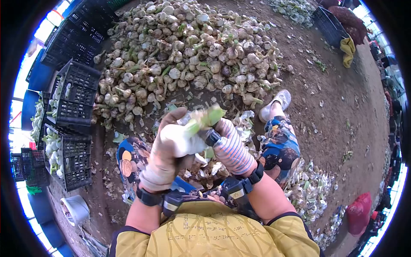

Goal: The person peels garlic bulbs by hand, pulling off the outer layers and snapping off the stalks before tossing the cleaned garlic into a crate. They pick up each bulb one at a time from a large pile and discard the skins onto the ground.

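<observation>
1. Dirt floor (334,98), shed-type space, bright gaps at edges; big garlic heap (188,51) ahead of the seated/squatting person, blk crates (77,100) along L side, some w/ white bulbs (53,150) in them.
2. Other bg: white bucket (77,210) low L, red sack (358,214) low R, peel scraps (310,188) by R leg, more btwn legs.
3. L grip (160,158): gloved, wrapped round a white garlic bulb (184,139); bulb is motion-blurred, so exact finger contact n/a.
4. R grip (233,147): striped glove, looks clenched on a dark tool (212,137); only a short dark part shows, can't tell type or whether there's a blade.
5. Risks (judgement): if tool has an edge, a slip off the stem could nick L thumb or fingers, cause = hands working v. close. Bulb could roll out of L grip if twisted hard, since it's smooth & round. Too much pressure might gouge bulb; if dropped, it'd prob land in the scraps btwn legs & get dirty.
6. Bulb pos. rel. to grips: inside L grip, on its R side, facing R grip; green stem (207,119) angles up-R, just beside R fingers. Stem/tool contact unclear b/c blur.
</observation>
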`<state>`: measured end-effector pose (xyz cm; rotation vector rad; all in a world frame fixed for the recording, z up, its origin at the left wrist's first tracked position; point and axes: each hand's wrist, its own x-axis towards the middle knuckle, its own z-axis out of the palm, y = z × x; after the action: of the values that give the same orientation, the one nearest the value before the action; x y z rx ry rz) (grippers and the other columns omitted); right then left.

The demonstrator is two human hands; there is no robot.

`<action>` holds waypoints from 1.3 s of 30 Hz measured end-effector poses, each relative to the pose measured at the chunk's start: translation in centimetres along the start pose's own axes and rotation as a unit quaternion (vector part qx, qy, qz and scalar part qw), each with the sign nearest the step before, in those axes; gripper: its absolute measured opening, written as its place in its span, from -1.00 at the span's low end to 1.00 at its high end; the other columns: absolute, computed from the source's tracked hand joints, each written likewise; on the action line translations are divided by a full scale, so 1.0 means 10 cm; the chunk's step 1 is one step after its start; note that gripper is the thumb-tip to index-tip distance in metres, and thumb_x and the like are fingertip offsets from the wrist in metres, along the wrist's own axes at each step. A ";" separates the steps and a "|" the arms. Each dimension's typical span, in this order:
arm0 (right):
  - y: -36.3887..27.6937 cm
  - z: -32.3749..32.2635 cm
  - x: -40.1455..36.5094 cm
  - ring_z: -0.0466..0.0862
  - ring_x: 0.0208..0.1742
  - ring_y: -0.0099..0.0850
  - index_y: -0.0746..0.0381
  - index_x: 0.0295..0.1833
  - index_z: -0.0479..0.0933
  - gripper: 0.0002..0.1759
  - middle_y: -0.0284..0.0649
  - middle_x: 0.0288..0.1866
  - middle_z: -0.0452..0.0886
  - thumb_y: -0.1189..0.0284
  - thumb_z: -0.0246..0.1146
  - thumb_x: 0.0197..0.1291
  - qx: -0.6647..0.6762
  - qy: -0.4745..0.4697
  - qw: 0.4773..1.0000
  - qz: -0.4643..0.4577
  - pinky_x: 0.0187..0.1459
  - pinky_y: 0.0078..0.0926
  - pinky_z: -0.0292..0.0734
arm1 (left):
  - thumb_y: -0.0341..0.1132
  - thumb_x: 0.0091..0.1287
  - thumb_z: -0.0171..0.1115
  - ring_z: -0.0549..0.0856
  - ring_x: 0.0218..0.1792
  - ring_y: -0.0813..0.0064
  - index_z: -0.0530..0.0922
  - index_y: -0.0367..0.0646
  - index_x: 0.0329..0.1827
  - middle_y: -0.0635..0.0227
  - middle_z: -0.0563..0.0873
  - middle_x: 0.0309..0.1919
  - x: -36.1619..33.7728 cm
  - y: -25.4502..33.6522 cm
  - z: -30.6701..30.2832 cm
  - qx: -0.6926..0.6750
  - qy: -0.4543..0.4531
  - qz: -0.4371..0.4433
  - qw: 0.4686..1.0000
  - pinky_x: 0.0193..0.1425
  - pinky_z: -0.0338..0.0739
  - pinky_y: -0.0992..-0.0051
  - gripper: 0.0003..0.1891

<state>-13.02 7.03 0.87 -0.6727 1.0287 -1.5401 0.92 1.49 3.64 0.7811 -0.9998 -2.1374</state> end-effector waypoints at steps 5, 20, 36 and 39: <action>-0.20 -0.12 0.04 0.52 0.02 -0.57 0.29 0.09 0.47 -0.66 -0.34 -0.03 0.58 0.38 0.17 0.25 -0.041 -0.212 0.974 0.075 0.09 -0.53 0.41 | 0.29 0.11 0.16 0.61 0.00 0.41 0.29 -0.22 0.28 0.21 0.54 0.11 0.17 0.04 -0.37 -0.082 -0.154 -0.162 0.971 0.01 0.55 0.40 -0.15; 0.14 -0.04 0.00 0.59 -0.19 -0.51 0.33 0.07 0.47 -0.66 -0.30 -0.23 0.61 0.40 0.14 0.23 0.016 -0.089 0.996 0.021 -0.08 -0.54 0.46 | -0.07 0.22 0.31 0.63 -0.10 0.50 0.49 -0.27 0.02 0.34 0.64 -0.10 0.31 -0.25 -0.43 0.003 0.032 0.090 0.995 0.02 0.54 0.49 -0.52; 0.18 -0.05 0.25 0.54 0.01 -0.03 0.24 0.21 0.32 -0.30 0.01 -0.01 0.52 0.16 0.37 -0.01 -0.554 -0.140 0.814 -0.104 0.03 -0.16 0.44 | -0.03 0.36 0.01 0.51 0.16 0.15 0.45 -0.18 0.16 0.14 0.56 0.09 0.18 0.25 -0.72 -0.324 0.105 0.035 0.940 0.22 0.45 0.14 -0.54; 0.19 0.09 0.24 0.50 0.09 -0.04 0.21 0.20 0.38 -0.24 0.01 0.01 0.52 0.08 0.43 -0.09 -0.421 -0.106 0.888 -0.154 0.15 -0.23 0.35 | -0.02 0.37 0.01 0.52 0.15 0.15 0.46 -0.23 0.13 0.12 0.54 0.12 0.15 0.13 -0.58 -0.316 0.092 -0.026 0.944 0.19 0.48 0.16 -0.53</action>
<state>-11.91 4.47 -0.62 -1.6349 1.4681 -1.1842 4.59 -2.75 1.21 0.6644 -0.1625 -2.1882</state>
